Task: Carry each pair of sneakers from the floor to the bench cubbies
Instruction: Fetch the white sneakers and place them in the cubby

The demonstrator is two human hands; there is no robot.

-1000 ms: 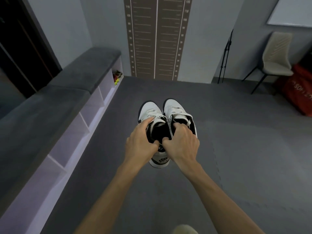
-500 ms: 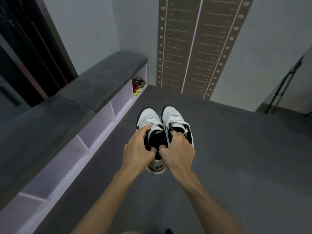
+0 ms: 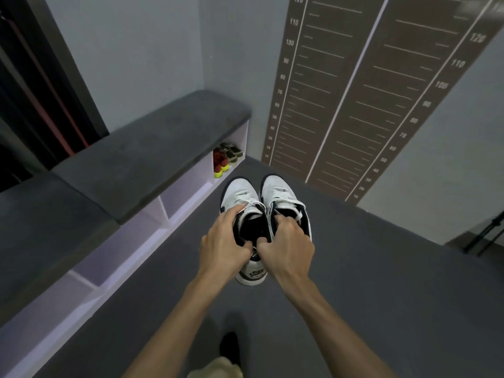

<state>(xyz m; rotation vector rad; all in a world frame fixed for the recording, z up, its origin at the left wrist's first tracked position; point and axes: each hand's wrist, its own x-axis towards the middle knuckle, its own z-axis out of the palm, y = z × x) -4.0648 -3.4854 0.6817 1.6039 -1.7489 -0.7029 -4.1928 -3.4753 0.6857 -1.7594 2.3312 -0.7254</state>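
I hold a pair of white and black sneakers in the air, side by side, toes pointing away from me. My left hand (image 3: 222, 248) grips the collar of the left sneaker (image 3: 240, 199). My right hand (image 3: 287, 248) grips the collar of the right sneaker (image 3: 279, 196). The bench (image 3: 152, 156) with a dark grey cushioned top runs along the left wall. Pale lilac cubbies (image 3: 180, 200) open under it toward the floor. The far cubby holds a red and yellow pair (image 3: 220, 165) and an olive pair (image 3: 231, 152).
Grey mat floor (image 3: 381, 282) spreads to the right and ahead. A brown height chart (image 3: 354, 105) covers the far wall. A dark doorway (image 3: 41, 91) is at the upper left. Black tripod legs (image 3: 488, 236) stand at the right edge. My foot (image 3: 229, 347) shows below.
The view has moved forward and turned left toward the bench. The far cubby and height chart are closer. Both hands keep the same hold on the sneakers.
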